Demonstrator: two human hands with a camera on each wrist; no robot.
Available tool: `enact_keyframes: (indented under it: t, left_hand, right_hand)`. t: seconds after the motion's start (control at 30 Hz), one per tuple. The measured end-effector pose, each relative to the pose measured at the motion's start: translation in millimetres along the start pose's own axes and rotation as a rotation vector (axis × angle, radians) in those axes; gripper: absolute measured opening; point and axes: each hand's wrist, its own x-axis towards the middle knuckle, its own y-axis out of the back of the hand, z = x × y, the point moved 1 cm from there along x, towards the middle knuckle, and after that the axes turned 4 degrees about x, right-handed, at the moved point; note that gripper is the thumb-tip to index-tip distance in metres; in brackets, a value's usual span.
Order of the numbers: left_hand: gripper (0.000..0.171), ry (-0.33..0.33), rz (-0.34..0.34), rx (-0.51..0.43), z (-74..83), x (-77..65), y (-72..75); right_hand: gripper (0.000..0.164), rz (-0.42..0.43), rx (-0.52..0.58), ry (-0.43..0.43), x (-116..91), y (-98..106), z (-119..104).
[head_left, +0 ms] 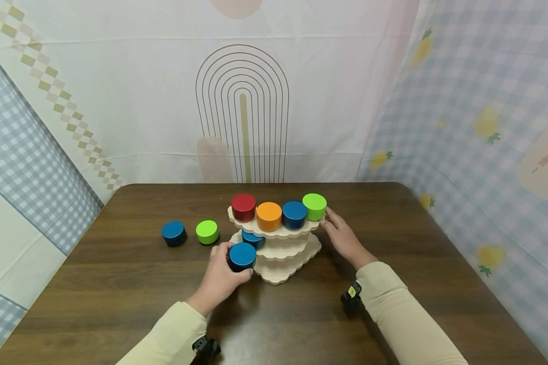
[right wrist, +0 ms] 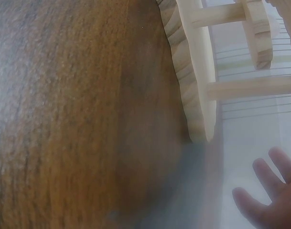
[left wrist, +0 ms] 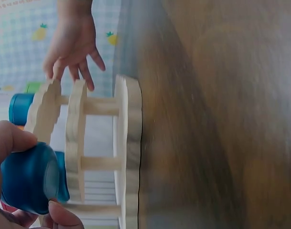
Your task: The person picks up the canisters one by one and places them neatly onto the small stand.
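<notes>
My left hand (head_left: 220,278) grips a small round blue tin (head_left: 242,256) between thumb and fingers, at the left front of a three-tiered wooden stand (head_left: 276,272) with scalloped edges. In the left wrist view this held tin (left wrist: 28,176) is beside the upper tiers. Along the top tier sit a red tin (head_left: 243,208), an orange tin (head_left: 269,217), another blue tin (head_left: 294,215) and a green tin (head_left: 314,207). One more blue tin (head_left: 253,240) shows partly on the middle tier. My right hand (head_left: 342,238) has its fingers spread, fingertips at the top tier's right edge.
To the left of the stand, a blue tin (head_left: 173,233) and a green tin (head_left: 207,232) stand on the brown wooden table (head_left: 118,284). Patterned cloth (head_left: 164,101) hangs behind the table's far edge and along both sides.
</notes>
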Motion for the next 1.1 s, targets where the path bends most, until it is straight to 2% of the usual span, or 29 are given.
enact_keyframes:
  t: [0.37,0.77,1.1]
  left_hand:
    - [0.063,0.015,0.016,-0.041,9.3,-5.2,-22.8]
    - [0.067,0.03,0.058,-0.076,27.1,-7.2,-48.0]
    - [0.065,0.072,0.076,-0.085,35.5,-6.8,-65.1]
  right_hand:
    - [0.063,0.003,-0.008,-0.011,1.0,-0.9,1.2]
    - [0.063,0.005,0.0,-0.021,0.2,-0.3,2.7]
    - [0.062,0.009,-0.001,-0.011,-0.1,-0.9,1.4]
